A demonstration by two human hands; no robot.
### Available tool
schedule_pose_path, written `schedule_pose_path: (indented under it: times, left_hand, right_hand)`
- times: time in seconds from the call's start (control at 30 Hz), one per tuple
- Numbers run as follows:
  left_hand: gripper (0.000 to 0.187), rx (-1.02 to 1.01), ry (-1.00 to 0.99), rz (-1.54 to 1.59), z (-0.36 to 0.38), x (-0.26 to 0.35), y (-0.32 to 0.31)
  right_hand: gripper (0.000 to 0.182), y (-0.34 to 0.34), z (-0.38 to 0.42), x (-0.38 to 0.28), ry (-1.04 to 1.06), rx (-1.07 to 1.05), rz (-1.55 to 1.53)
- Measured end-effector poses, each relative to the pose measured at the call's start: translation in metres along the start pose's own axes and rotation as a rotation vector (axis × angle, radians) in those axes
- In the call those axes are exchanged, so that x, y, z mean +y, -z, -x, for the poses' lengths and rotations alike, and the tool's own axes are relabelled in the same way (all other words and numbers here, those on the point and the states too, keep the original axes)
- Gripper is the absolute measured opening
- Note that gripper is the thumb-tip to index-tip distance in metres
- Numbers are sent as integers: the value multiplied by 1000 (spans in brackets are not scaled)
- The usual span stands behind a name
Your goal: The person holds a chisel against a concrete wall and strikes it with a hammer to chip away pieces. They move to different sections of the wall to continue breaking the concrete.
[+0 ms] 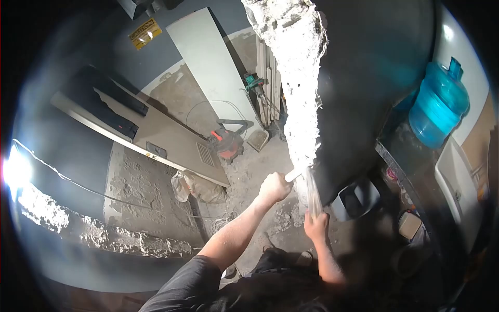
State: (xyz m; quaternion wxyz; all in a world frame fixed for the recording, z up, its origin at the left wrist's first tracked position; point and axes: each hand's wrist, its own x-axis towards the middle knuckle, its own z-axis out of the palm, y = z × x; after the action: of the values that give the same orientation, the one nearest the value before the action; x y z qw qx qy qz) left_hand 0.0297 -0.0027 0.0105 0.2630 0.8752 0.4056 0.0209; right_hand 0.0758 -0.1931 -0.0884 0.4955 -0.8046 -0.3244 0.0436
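Note:
My left hand (275, 188) is closed around a short, pale rod-like tool (294, 174), which points at the rough white edge of a broken wall (302, 104). Where its tip meets the wall, glare hides the detail. Lower and to the right, my right hand (316, 227) grips a hammer-like tool (313, 195) by its handle. Motion smears this tool, and its upper end merges with the bright wall, close to the pale rod. Both forearms reach forward from dark sleeves.
A fallen door (171, 140) leans at left with dark trousers over it. A red and black vacuum (227, 145) and a pale panel (213, 62) stand ahead. At right are a blue water jug (438, 104), a counter (397, 166) and a bin (358, 200).

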Motion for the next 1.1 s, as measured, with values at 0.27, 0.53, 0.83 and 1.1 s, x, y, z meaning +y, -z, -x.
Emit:
schedule_pose_path:
  times: [0.27,0.53,0.83,1.1]
  left_hand:
    - [36,-45,57,63,1,2,-2]
    - [34,-33,66,118,2,1,-4]
    - [31,-21,68,210,2,3,0]
    - [27,13,-64,270,-4,-7,2]
  right_hand:
    - [24,9,8,-17,-54,61,-91]
    - [18,34,-3,-56,438,338,-202]
    - [27,22,20,-41,179,222,-209]
    - [18,11,13,-26,-233,68,-191]
